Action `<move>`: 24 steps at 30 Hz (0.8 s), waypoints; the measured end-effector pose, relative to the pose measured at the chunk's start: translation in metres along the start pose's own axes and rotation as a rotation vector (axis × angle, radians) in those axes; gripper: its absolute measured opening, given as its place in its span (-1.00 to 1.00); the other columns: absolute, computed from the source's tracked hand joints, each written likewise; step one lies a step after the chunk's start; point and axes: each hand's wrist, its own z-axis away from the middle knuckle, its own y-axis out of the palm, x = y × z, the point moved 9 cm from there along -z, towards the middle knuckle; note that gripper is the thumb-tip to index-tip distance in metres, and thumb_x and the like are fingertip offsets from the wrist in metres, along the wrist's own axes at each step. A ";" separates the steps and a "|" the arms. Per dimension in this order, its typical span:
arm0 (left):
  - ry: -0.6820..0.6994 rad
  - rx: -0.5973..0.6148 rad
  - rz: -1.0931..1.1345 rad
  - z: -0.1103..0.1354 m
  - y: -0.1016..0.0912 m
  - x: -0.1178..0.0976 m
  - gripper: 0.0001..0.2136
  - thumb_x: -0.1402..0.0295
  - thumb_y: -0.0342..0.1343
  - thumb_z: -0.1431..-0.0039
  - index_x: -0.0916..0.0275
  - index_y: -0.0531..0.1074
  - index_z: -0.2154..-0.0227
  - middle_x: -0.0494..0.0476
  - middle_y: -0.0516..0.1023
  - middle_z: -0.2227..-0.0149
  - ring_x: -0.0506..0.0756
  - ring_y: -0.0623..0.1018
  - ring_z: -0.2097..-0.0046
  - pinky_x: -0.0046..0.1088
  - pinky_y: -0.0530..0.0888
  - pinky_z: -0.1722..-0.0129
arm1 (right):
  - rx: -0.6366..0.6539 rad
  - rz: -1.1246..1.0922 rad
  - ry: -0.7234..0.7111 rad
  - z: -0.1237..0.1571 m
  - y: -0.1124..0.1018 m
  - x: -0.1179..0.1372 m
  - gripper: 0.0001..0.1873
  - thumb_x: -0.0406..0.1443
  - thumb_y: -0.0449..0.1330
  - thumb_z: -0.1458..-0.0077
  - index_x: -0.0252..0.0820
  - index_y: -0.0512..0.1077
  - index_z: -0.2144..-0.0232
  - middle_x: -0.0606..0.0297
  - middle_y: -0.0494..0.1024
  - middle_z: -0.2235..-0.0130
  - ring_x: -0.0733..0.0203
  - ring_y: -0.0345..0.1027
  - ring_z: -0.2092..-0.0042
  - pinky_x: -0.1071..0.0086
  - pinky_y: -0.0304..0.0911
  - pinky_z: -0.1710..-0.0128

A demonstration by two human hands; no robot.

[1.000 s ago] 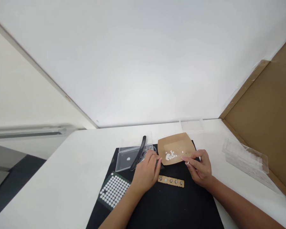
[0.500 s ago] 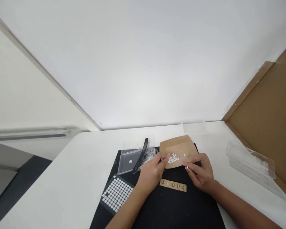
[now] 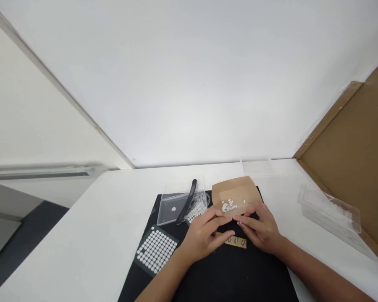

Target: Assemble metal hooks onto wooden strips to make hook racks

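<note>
My left hand (image 3: 206,230) reaches over the wooden strip (image 3: 239,242), its thumb and forefinger apart with nothing visible between them. The left fingertips almost meet those of my right hand (image 3: 261,228); whether they touch I cannot tell. Between the right thumb and fingers is a small pale, shiny piece (image 3: 240,222), too small to name. The strip carries several round metal parts, and its left end is hidden under my left hand. Just beyond the hands lies a brown paper tray (image 3: 239,186) with small white bits (image 3: 228,206) in it.
A dark board with rows of white discs (image 3: 157,249) lies at left on the black mat (image 3: 233,277). Behind it are a clear box (image 3: 168,212) and a black curved handle (image 3: 187,201). Another clear box (image 3: 330,209) stands right; cardboard (image 3: 349,138) borders that side.
My left hand has moved down and right from the paper tray, its thumb spreading over the strip. My right hand has shifted slightly left, bringing the small piece closer to the left fingertips.
</note>
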 end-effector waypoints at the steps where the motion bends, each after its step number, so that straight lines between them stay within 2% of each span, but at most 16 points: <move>1: 0.011 0.014 0.013 0.000 0.003 -0.003 -0.71 0.29 0.33 -0.38 0.26 0.55 -0.09 0.18 0.55 0.13 -0.10 0.43 0.49 -0.57 0.49 0.49 | 0.009 -0.001 -0.002 0.000 0.001 0.002 -0.59 -0.46 0.28 -0.33 -0.04 0.56 -0.16 0.22 0.43 0.20 0.13 0.32 0.17 0.21 0.30 0.21; 5: 0.070 0.020 -0.010 0.001 0.008 -0.012 -0.77 0.32 0.38 -0.33 0.24 0.57 0.03 0.17 0.59 0.16 -0.01 0.59 0.34 -0.53 0.57 0.39 | 0.065 0.014 -0.033 -0.001 0.006 0.009 -0.61 -0.43 0.25 -0.37 -0.04 0.54 -0.17 0.24 0.43 0.22 0.14 0.29 0.19 0.22 0.26 0.22; 8: 0.069 -0.003 -0.021 0.000 0.008 -0.012 -0.80 0.35 0.37 -0.34 0.23 0.58 0.03 0.19 0.61 0.15 0.04 0.64 0.25 -0.50 0.62 0.30 | 0.094 0.025 -0.058 -0.002 0.009 0.012 -0.73 -0.42 0.26 -0.38 -0.11 0.56 -0.07 0.23 0.43 0.24 0.15 0.26 0.21 0.23 0.24 0.23; 11: 0.057 -0.027 -0.009 0.000 0.008 -0.010 -0.78 0.34 0.37 -0.35 0.24 0.59 0.01 0.19 0.62 0.16 0.02 0.63 0.29 -0.51 0.62 0.32 | 0.092 0.028 -0.083 -0.003 0.011 0.015 -0.89 -0.40 0.25 -0.38 -0.17 0.55 0.09 0.25 0.41 0.27 0.16 0.25 0.24 0.25 0.22 0.25; 13: 0.065 -0.043 -0.006 0.000 0.008 -0.011 -0.79 0.35 0.37 -0.34 0.24 0.60 0.02 0.18 0.63 0.18 0.03 0.65 0.28 -0.51 0.63 0.31 | 0.088 0.031 -0.094 -0.002 0.012 0.015 -0.93 -0.39 0.24 -0.40 -0.18 0.53 0.13 0.27 0.40 0.30 0.18 0.24 0.26 0.27 0.22 0.26; 16: 0.068 -0.038 0.013 0.001 0.008 -0.012 -0.85 0.38 0.35 -0.36 0.23 0.62 0.06 0.16 0.64 0.19 0.03 0.67 0.25 -0.51 0.63 0.27 | 0.097 0.007 -0.101 0.000 0.014 0.014 -0.94 -0.40 0.24 -0.41 -0.19 0.53 0.14 0.29 0.40 0.32 0.22 0.23 0.29 0.32 0.21 0.28; 20: 0.062 0.015 0.035 0.002 0.012 -0.013 -0.96 0.42 0.31 -0.39 0.22 0.64 0.15 0.15 0.65 0.17 -0.03 0.64 0.32 -0.57 0.59 0.33 | 0.123 -0.025 -0.123 0.002 0.016 0.012 -0.92 -0.40 0.25 -0.41 -0.17 0.54 0.11 0.29 0.44 0.31 0.22 0.25 0.29 0.35 0.23 0.27; 24: 0.045 0.034 0.035 0.003 0.014 -0.012 -0.91 0.39 0.31 -0.40 0.21 0.64 0.09 0.16 0.63 0.15 -0.02 0.63 0.30 -0.54 0.59 0.29 | 0.150 -0.021 -0.158 0.000 0.016 0.014 -0.91 -0.40 0.26 -0.40 -0.17 0.54 0.10 0.27 0.49 0.29 0.21 0.26 0.29 0.35 0.24 0.28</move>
